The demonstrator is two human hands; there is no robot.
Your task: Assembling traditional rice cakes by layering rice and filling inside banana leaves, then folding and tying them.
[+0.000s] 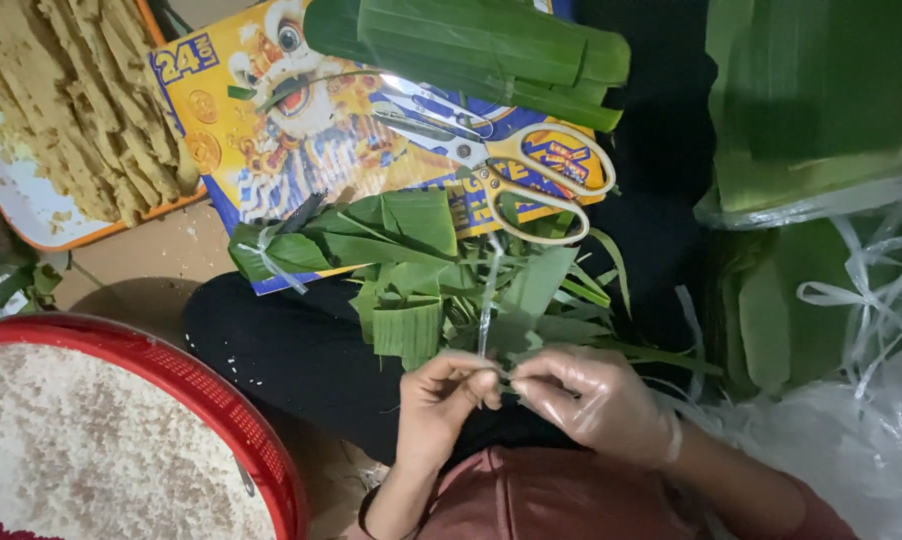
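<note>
My left hand (pixel 441 398) is bare and my right hand (pixel 593 398) wears a clear plastic glove. They meet fingertip to fingertip low in the middle of the view, over my dark lap. Both pinch a thin pale plastic strip (pixel 488 300), which runs straight up from the fingers across a heap of green leaf scraps (pixel 441 295). A small leaf-wrapped parcel (pixel 281 248) tied with a strip lies just left of the heap. Scissors (pixel 516 165) with cream handles lie shut on a colourful cardboard sheet (pixel 271 140) beyond the scraps.
Folded green leaves (pixel 471 45) lie at the top. An orange-rimmed tray (pixel 16 200) of yellowish strips is top left. A red basket (pixel 221 410) of white rice sits bottom left. On the right are stacked leaves (pixel 811 100), loose plastic strips (pixel 871 290) and a clear bag.
</note>
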